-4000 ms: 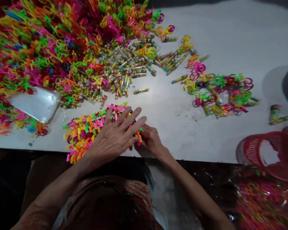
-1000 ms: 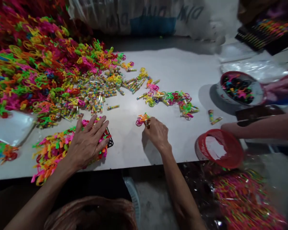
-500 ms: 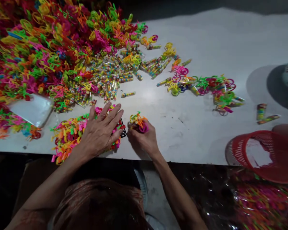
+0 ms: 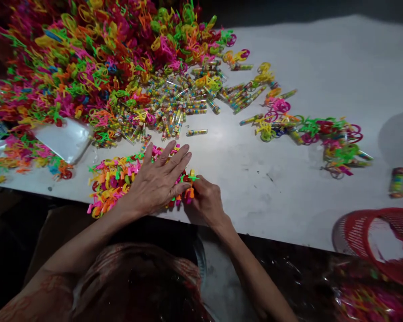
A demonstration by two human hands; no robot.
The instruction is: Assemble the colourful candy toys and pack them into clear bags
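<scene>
My left hand (image 4: 157,181) lies with its fingers spread over a packed bunch of small colourful plastic toys (image 4: 109,185) near the table's front edge. At the right end of this bunch, my right hand (image 4: 208,199) has its fingers closed on a few small plastic toys (image 4: 190,193) in orange, purple and green. Their lower parts are hidden by the fingers. Just beyond my left fingertips lies a single clear tube filled with coloured pieces (image 4: 197,132).
A large heap of bright plastic toys (image 4: 83,67) covers the back left, with many filled tubes (image 4: 177,98) beside it. Clear plastic bags (image 4: 65,139) lie left. More toys and tubes (image 4: 342,138) trail right. A red basket (image 4: 356,230) stands at the front right.
My right hand has brought its plastic toys left against the end of the bunch, covering the black grid edge seen before. My left hand stays spread on the bunch. The view has shifted left.
</scene>
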